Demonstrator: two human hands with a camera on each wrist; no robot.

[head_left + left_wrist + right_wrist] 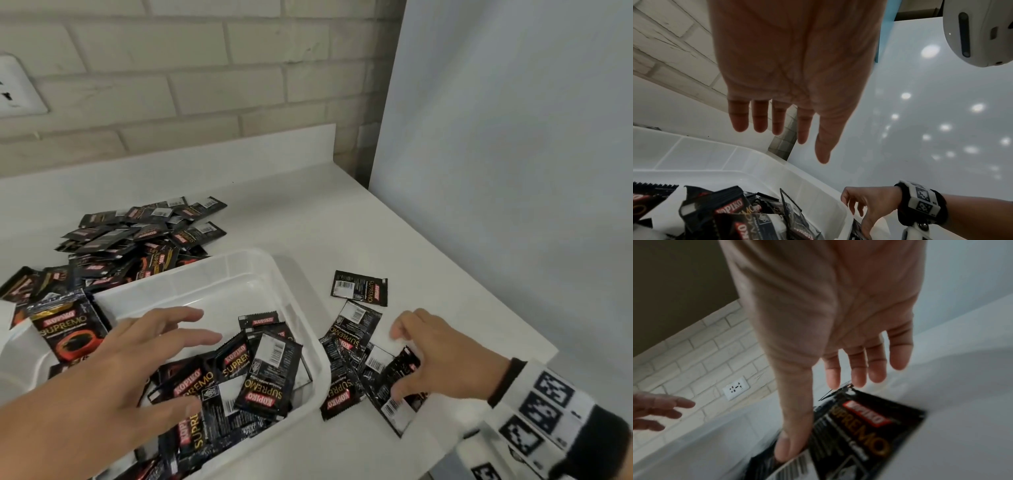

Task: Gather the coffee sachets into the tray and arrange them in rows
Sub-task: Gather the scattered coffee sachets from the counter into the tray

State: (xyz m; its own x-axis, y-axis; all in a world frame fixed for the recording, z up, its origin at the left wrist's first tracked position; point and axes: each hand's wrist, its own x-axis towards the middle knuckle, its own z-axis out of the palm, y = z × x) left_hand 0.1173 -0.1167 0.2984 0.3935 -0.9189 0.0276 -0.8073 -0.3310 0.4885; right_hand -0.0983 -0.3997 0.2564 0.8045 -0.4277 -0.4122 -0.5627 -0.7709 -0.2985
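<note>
A white plastic tray (191,284) sits mid-counter with several black Kopiko sachets (263,377) jumbled in its near half. My left hand (171,370) hovers over them, fingers spread and straight, holding nothing; the left wrist view shows the same open left hand (793,129) above the tray (756,162). To the right of the tray lies a small loose pile of sachets (356,342). My right hand (418,359) is spread over it, thumb pressing a sachet (869,426), fingers straight. A big heap of sachets (137,240) lies behind the tray.
A larger Kopiko Supremo bag (68,329) leans at the tray's left edge. One sachet (359,287) lies alone beyond the small pile. A white panel (513,171) stands at the right, a brick wall with a socket (17,85) behind. The counter's edge runs near my right wrist.
</note>
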